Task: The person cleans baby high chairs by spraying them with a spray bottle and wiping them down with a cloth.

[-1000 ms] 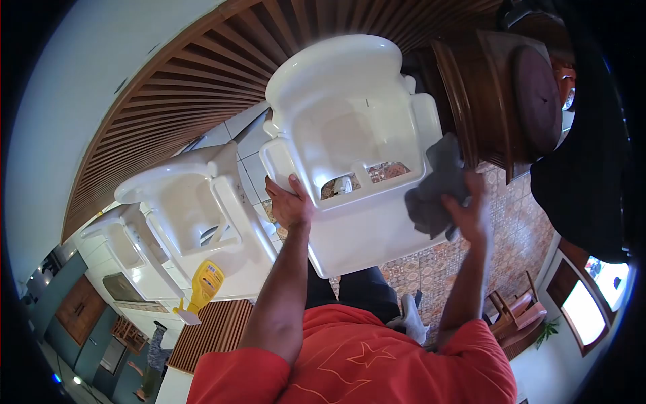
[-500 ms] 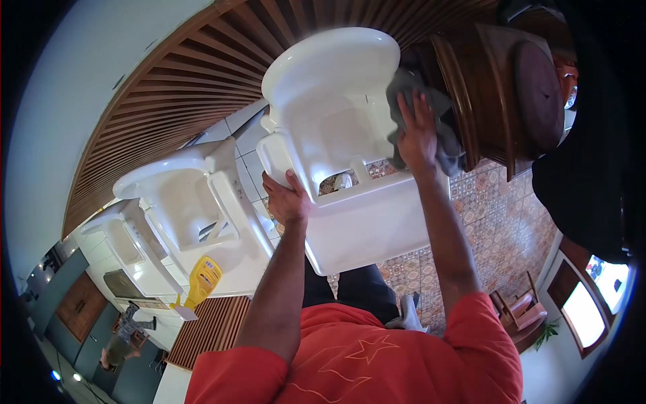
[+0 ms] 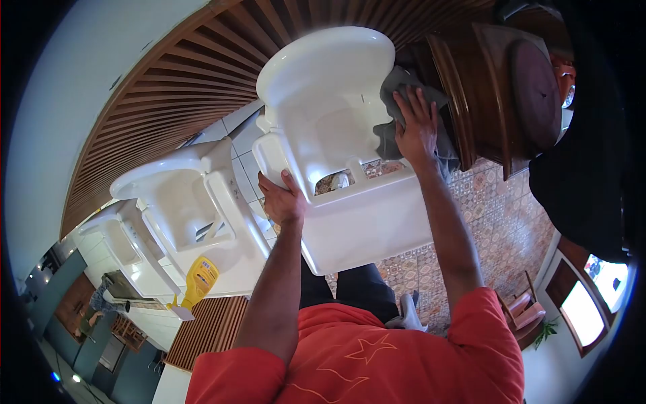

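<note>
A white plastic high chair (image 3: 326,101) with a front tray (image 3: 367,225) stands right before me. My left hand (image 3: 281,198) grips its left armrest, thumb on top and fingers over the outer edge. On the right armrest lies a bunched dark grey cloth (image 3: 397,87), which covers most of that arm. My right hand (image 3: 417,131) presses on this cloth, fingers stretched forward over it. A yellow spray bottle (image 3: 202,279) rests on the tray of the neighbouring white high chair (image 3: 178,202), left of my left forearm.
Another white high chair (image 3: 121,242) stands farther left. Behind the chairs runs a slatted wood partition (image 3: 155,101). Dark wooden furniture (image 3: 484,94) stands close by my right hand. Patterned tiles (image 3: 481,215) cover the floor. A person (image 3: 101,296) is in the far left background.
My right hand and the cloth have shifted slightly forward along the right armrest. My left hand keeps its hold. The background person has moved left and is now partly hidden.
</note>
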A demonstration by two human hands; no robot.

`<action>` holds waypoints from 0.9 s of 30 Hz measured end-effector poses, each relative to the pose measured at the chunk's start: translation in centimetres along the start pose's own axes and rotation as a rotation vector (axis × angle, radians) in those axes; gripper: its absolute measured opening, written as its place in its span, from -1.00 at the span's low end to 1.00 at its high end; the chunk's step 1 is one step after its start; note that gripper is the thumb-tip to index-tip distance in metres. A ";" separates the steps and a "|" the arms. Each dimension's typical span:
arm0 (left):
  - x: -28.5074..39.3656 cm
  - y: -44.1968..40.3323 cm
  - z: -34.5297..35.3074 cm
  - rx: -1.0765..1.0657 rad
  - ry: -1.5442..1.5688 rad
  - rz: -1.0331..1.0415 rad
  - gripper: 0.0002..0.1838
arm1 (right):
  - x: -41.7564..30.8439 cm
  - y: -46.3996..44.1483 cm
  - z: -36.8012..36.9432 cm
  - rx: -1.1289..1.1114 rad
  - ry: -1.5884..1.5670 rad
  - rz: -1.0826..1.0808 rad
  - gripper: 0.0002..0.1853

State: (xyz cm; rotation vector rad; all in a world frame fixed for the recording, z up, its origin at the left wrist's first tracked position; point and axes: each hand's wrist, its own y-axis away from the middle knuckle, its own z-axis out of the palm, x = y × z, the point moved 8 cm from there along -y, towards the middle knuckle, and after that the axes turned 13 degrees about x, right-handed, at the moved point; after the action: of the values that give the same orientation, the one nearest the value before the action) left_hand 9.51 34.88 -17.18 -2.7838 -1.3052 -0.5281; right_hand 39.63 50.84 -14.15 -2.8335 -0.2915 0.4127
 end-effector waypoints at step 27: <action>-0.3 0.1 0.3 0.046 -0.033 0.034 -0.27 | 2.8 10.0 -5.3 -0.089 0.074 0.139 -0.47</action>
State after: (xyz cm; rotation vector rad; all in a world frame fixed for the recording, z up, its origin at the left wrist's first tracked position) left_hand 9.48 34.68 -17.59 -2.7835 -1.2562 -0.4470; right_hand 45.47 40.81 -12.83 -2.9585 -0.1004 0.3286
